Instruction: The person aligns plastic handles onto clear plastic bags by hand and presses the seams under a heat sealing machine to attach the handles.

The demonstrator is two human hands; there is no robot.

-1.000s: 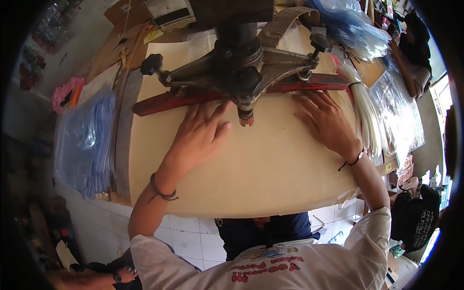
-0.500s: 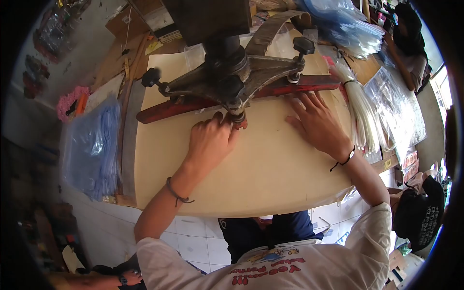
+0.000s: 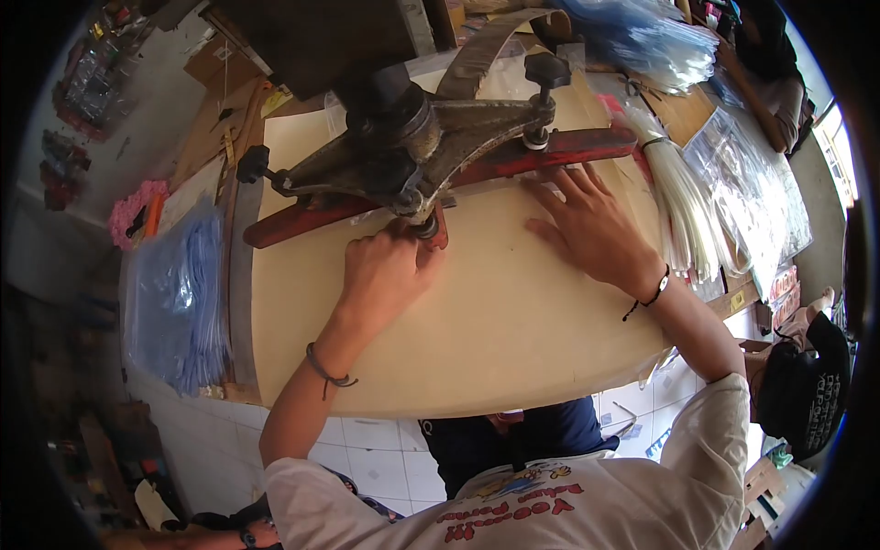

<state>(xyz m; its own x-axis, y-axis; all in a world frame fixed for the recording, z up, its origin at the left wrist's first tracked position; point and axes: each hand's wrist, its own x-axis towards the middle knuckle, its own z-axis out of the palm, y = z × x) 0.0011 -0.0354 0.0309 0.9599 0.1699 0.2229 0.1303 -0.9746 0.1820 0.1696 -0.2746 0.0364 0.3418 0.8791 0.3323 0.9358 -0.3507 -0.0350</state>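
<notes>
My left hand (image 3: pixel 380 275) is closed beside the small red piece (image 3: pixel 438 231) under the metal arm's front screw; its fingertips are partly hidden, and what they grip cannot be made out. My right hand (image 3: pixel 591 225) lies open, fingers spread, on the cream sheet (image 3: pixel 467 321), its fingertips by the long red bar (image 3: pixel 550 154). The dark metal bracket (image 3: pixel 412 137) with black knobs stands over the bar, which crosses the sheet at a slant.
Blue plastic bags (image 3: pixel 179 298) lie at the left, near a pink bundle (image 3: pixel 137 213). White strips (image 3: pixel 683 202) and clear plastic (image 3: pixel 752 183) are at the right. A person (image 3: pixel 775 82) sits at the upper right; another person's hand (image 3: pixel 261 533) shows at the lower left.
The bracket and red bar appear slightly farther left in the view. Both my hands also appear a little farther left, with much the same pose.
</notes>
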